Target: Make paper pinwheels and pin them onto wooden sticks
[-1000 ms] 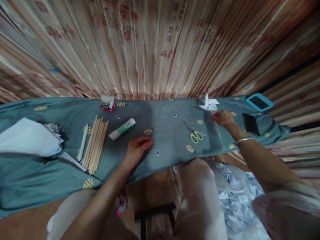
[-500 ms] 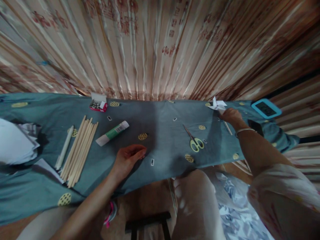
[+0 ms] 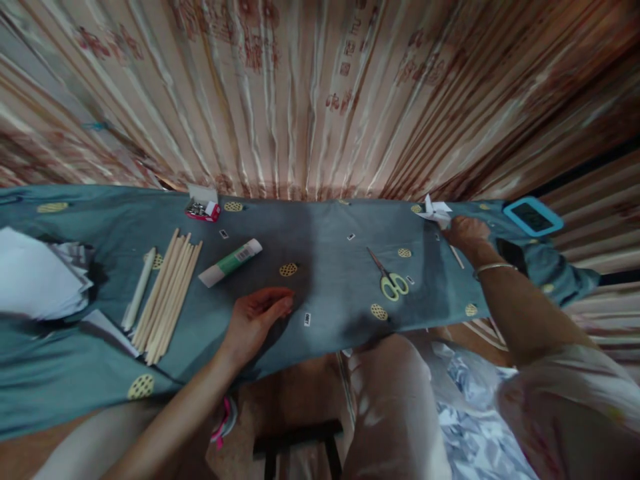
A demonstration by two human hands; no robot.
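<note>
A white paper pinwheel (image 3: 436,213) on a thin stick lies at the table's back right. My right hand (image 3: 466,235) is closed around it, just below the paper blades, and part of the stick shows beyond the hand. My left hand (image 3: 260,319) rests near the front edge, fingers curled with the thumb against the fingertips; whether anything is between them is too small to tell. Between the hands lie scissors with pale green handles (image 3: 394,287). A green and white glue tube (image 3: 230,263) lies beyond my left hand.
On the left are wooden sticks (image 3: 167,300), a white marker-like tube (image 3: 140,288) and a stack of white paper (image 3: 40,277). A red box of small metal pieces (image 3: 203,205) sits at the back. A blue-framed device (image 3: 533,217) and a dark phone-like object (image 3: 511,255) are far right.
The view has shifted slightly, so the things on the left appear a little further right. Both hands keep nearly the same pose and place.
</note>
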